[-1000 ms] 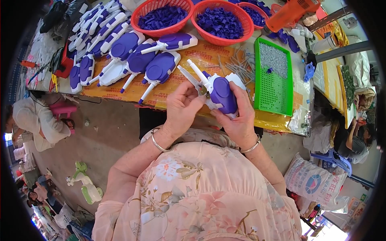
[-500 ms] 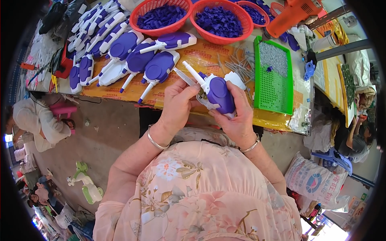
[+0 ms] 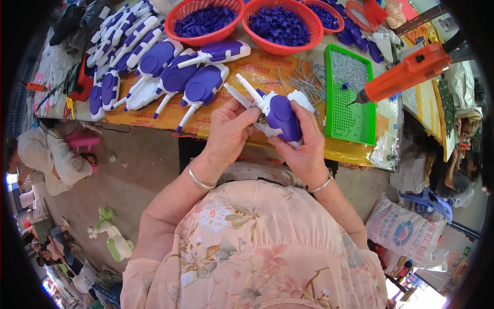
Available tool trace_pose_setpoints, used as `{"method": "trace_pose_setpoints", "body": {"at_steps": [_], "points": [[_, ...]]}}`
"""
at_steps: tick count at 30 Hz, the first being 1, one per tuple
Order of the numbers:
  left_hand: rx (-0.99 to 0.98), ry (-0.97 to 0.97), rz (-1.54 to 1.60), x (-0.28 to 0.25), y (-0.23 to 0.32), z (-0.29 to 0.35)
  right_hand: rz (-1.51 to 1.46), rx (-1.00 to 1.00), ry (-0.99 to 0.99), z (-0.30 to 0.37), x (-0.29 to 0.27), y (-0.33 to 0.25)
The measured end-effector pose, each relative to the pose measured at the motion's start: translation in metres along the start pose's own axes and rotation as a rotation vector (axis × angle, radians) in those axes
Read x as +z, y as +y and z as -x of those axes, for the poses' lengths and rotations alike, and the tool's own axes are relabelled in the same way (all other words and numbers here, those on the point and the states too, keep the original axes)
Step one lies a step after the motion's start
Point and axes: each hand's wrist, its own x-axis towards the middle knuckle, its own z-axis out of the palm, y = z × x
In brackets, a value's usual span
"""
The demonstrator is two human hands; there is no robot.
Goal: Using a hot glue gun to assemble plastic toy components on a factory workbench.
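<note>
Your left fingers [image 3: 247, 119] pinch a pale strip [image 3: 237, 96] beside the purple-white device [image 3: 282, 114]; right fingers [image 3: 304, 117] grip its body over the surface's [image 3: 254, 67] near edge. Change: orange driver [image 3: 409, 73] swung nearer, tip over green tray [image 3: 351, 138], closer but untouched.

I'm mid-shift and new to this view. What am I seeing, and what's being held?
No machine here: a fisheye camera worn on a person's head looks down at their own work, so straight edges bend. The bare right hand grips a purple-and-white casing; the left hand is at its left side, by a slim pale part. On the table are similar units, red baskets of purple pieces, and a green tray of grey pieces. An orange drill points toward the tray.
</note>
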Motion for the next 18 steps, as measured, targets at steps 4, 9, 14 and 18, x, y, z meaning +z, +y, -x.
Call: {"method": "trace_pose_setpoints", "body": {"at_steps": [4,9,14,18], "points": [[-0.063,-0.025,0.034,-0.0041,0.0035,-0.0005,-0.182,0.101,-0.019,0.0002,0.0008,0.0061],[-0.067,-0.051,0.039,-0.0091,0.0072,-0.0009,-0.214,0.116,-0.032,-0.0006,-0.0009,0.0046],[-0.046,-0.047,0.026,-0.0059,0.0055,0.0003,-0.218,0.121,-0.049,-0.0004,-0.0018,0.0031],[-0.05,-0.034,0.005,-0.0058,0.0041,0.0001,-0.19,0.117,-0.049,0.0003,-0.0022,0.0027]]}}
